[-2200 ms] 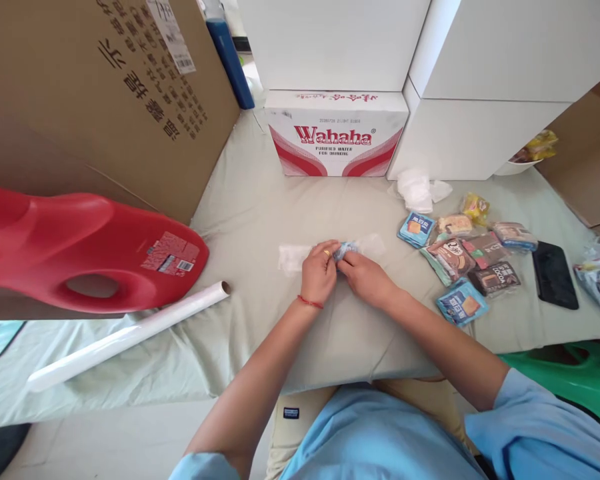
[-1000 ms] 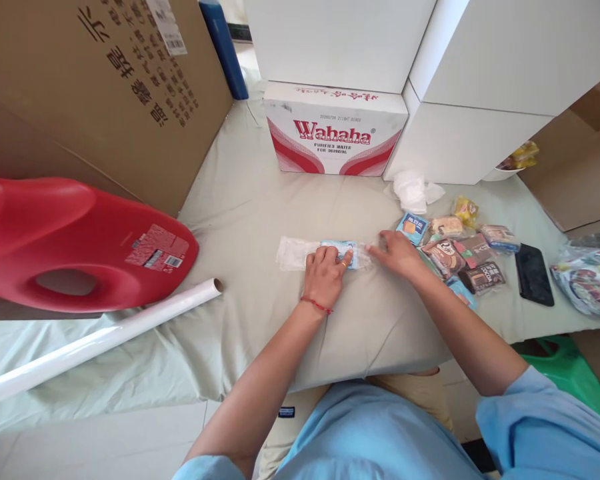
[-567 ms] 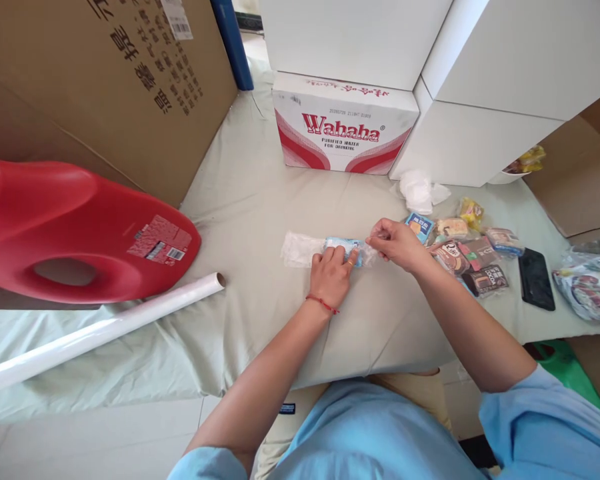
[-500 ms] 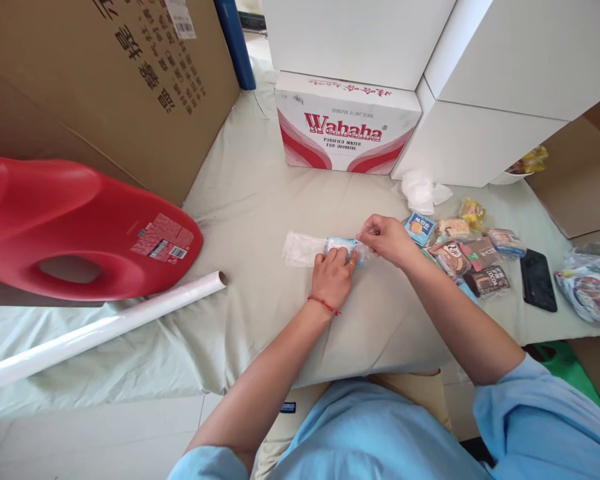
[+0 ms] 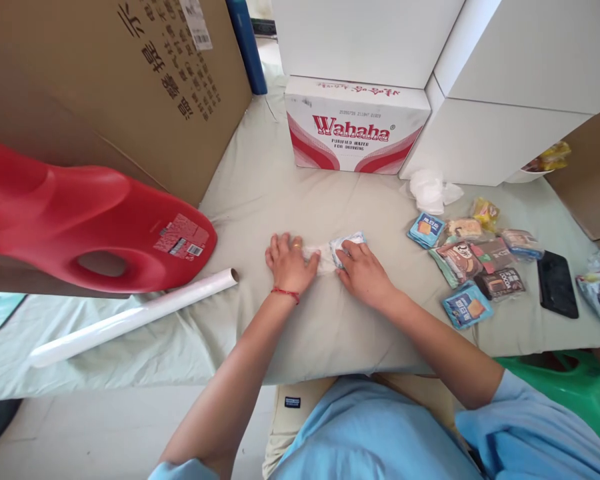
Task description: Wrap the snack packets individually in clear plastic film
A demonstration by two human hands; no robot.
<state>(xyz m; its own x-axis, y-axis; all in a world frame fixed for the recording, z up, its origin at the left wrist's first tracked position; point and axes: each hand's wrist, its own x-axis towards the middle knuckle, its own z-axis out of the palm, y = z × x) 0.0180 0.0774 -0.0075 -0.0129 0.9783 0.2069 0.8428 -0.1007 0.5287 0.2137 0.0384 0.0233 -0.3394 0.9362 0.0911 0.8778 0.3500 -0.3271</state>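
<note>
A small blue-and-white snack packet (image 5: 349, 240) lies on the cloth-covered table in front of me. My right hand (image 5: 364, 272) has its fingers curled over the packet's near side, gripping it against the cloth. From the packet a short strip of clear plastic film (image 5: 321, 259) runs left. My left hand (image 5: 291, 263) lies flat with fingers spread, covering that strip's left end. Right of my hands, more snack packets lie in a loose group, including blue ones (image 5: 467, 307), a brown cocoa one (image 5: 503, 283) and a yellow one (image 5: 486, 213).
A red jug (image 5: 145, 207) lies at the left against a cardboard box (image 5: 130, 87), with a white roll of film (image 5: 135, 323) before it. A Wahaba-style water carton lettered Wahaha (image 5: 357, 127) stands behind. Crumpled plastic (image 5: 430, 190) and a phone (image 5: 557, 283) are at the right.
My left hand has moved left off the packet and spread onto the film. My right hand has come down and left onto the packet, which now looks whiter on top. The view has shifted slightly.
</note>
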